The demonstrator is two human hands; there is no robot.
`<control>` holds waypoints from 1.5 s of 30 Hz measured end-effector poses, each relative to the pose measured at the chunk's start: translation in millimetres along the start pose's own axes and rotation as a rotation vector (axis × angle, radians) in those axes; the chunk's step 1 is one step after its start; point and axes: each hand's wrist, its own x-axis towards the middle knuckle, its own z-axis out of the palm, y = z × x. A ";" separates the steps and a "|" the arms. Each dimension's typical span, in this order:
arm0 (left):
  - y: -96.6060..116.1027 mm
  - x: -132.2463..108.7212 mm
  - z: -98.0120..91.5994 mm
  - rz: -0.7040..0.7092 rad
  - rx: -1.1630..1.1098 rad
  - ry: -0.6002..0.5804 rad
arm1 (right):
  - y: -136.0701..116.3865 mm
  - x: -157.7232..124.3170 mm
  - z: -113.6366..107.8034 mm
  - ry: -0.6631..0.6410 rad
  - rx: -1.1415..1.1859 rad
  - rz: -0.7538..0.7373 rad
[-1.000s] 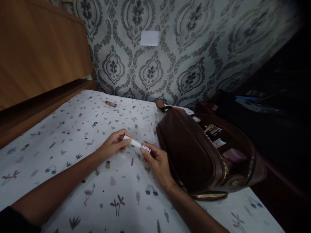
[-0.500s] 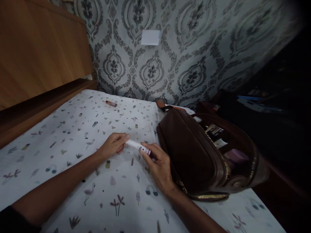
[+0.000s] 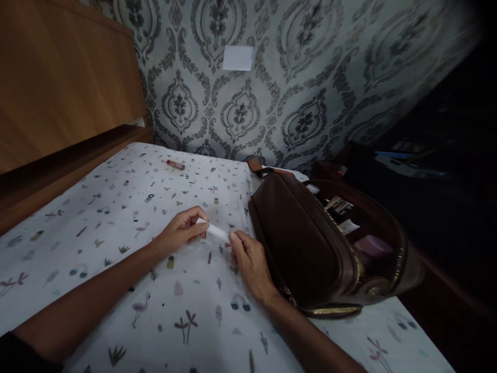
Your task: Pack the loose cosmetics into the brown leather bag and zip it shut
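Note:
A slim white tube (image 3: pixel 218 232) is held between my two hands above the patterned sheet. My left hand (image 3: pixel 183 228) pinches its left end between thumb and fingers. On the other end, my right hand (image 3: pixel 251 263) is closed, with the thumb lying along the top and covering that end. Just right of my right hand stands a brown leather bag (image 3: pixel 297 241), its top unzipped. Farther back on the sheet lies a small reddish tube (image 3: pixel 175 165), apart from both hands.
Inside the bag's opening sit a purple item (image 3: pixel 373 245) and several small pale things. A wooden cabinet (image 3: pixel 70 77) borders the left side. Behind the white patterned sheet (image 3: pixel 151 321) rises a papered wall (image 3: pixel 240 114) with a white card (image 3: pixel 237 57) on it.
The white tube has turned between my fingers, so its printed red marking no longer shows. My right thumb now lies over its right end. The view has shifted slightly.

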 end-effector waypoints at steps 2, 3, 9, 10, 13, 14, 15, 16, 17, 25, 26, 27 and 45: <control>1.6 -0.1 -0.1 0.012 0.007 -0.004 | 2.1 1.5 1.3 -0.021 0.051 0.057; 2.4 -0.1 -0.1 0.014 0.011 -0.005 | 3.3 2.1 1.9 -0.025 0.077 0.081; 2.9 0.8 -0.3 -0.024 0.002 0.006 | 5.0 2.6 2.6 -0.042 0.130 0.092; 2.1 0.7 -0.1 -0.032 -0.003 0.008 | 4.2 2.3 2.3 -0.041 0.118 0.074; -0.5 0.2 0.6 -0.060 -0.003 0.021 | 2.1 1.1 1.7 -0.042 0.077 0.041; -0.9 0.0 0.9 -0.069 0.003 0.027 | 1.8 0.9 1.8 -0.045 0.069 0.043; -0.9 -0.2 1.4 -0.075 0.008 0.032 | 1.9 0.9 2.0 -0.052 0.069 0.055; -0.5 -0.4 2.0 -0.077 0.011 0.035 | 2.3 1.1 2.4 -0.061 0.077 0.072; 0.4 -0.5 2.6 -0.079 0.012 0.035 | 2.9 1.4 2.7 -0.069 0.088 0.089; 4.8 -3.9 2.9 -0.072 0.010 0.087 | 2.2 -1.5 5.3 -0.076 0.078 -0.033; 3.2 -4.6 1.8 -0.066 0.012 0.102 | 1.5 -2.8 5.8 -0.072 0.070 -0.068; 1.2 -5.1 0.8 -0.061 0.019 0.116 | 1.0 -3.9 6.5 -0.066 0.064 -0.096; 34.0 32.5 -7.4 0.066 0.758 -0.392 | -5.3 -5.6 1.6 0.076 -0.069 -0.015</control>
